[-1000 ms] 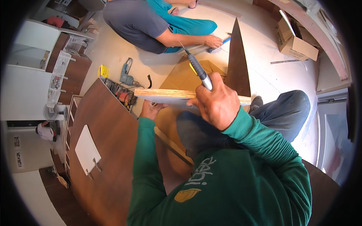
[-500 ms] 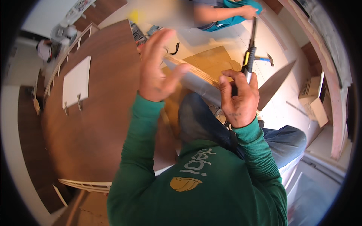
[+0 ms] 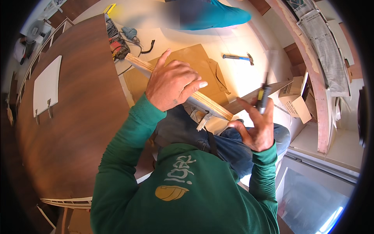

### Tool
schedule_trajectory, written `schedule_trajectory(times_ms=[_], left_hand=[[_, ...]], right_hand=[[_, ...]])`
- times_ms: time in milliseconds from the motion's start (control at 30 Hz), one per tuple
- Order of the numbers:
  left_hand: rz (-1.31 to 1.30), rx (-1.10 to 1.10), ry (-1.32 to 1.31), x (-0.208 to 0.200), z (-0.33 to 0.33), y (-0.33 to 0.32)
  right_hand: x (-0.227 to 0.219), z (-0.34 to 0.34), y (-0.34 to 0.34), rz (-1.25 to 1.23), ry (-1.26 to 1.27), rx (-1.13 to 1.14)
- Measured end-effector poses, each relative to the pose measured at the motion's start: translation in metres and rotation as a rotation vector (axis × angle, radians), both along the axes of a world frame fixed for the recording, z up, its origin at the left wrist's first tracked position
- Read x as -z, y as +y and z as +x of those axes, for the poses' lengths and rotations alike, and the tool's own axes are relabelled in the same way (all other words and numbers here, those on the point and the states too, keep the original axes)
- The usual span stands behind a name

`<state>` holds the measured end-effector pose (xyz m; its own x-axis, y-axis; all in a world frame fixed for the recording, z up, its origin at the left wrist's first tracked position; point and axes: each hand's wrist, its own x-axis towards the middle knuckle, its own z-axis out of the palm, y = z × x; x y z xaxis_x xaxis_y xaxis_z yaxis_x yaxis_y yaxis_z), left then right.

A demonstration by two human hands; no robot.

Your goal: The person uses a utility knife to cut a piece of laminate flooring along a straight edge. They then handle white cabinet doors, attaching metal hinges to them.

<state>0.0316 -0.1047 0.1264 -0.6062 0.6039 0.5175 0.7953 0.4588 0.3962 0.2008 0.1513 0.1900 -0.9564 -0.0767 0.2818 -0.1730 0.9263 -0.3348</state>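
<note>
A narrow board (image 3: 212, 104) with a bare, layered wood edge and a grey face slants across my lap. My left hand (image 3: 174, 84) lies over its upper edge, fingers bent over the far side, index finger raised and thumb stretched along it. Just past the board's lower right end is my right hand (image 3: 256, 130), its thumb and index finger spread. Its other fingers hold a long, thin tool (image 3: 263, 97) with a dark grip and a narrow blade pointing up. Blur hides the tool's exact kind. A small metal fitting (image 3: 204, 120) shows under the board.
To the left stands a large brown panel (image 3: 85, 128) with a white plate (image 3: 47, 84) on it. Beyond lie a toolbox (image 3: 118, 46), a power drill (image 3: 131, 34), cardboard (image 3: 194, 58) and a blue-handled hammer (image 3: 238, 57). A person in teal (image 3: 218, 15) is at the top; an open carton (image 3: 295, 102) stands right.
My left hand has come down onto the board from an open, raised pose. My right hand has dropped lower with the tool, away from the board's end. The view has shifted.
</note>
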Motion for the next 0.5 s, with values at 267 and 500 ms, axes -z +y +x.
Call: schedule_trajectory(times_ms=[267, 500], left_hand=[[0.097, 0.014, -0.053, 0.005, 0.003, 0.014], [0.108, -0.006, -0.011, 0.003, -0.011, 0.021]], right_hand=[[0.009, -0.012, 0.008, -0.095, -0.104, -0.052], [0.031, -0.009, 0.008, -0.098, 0.047, 0.112]])
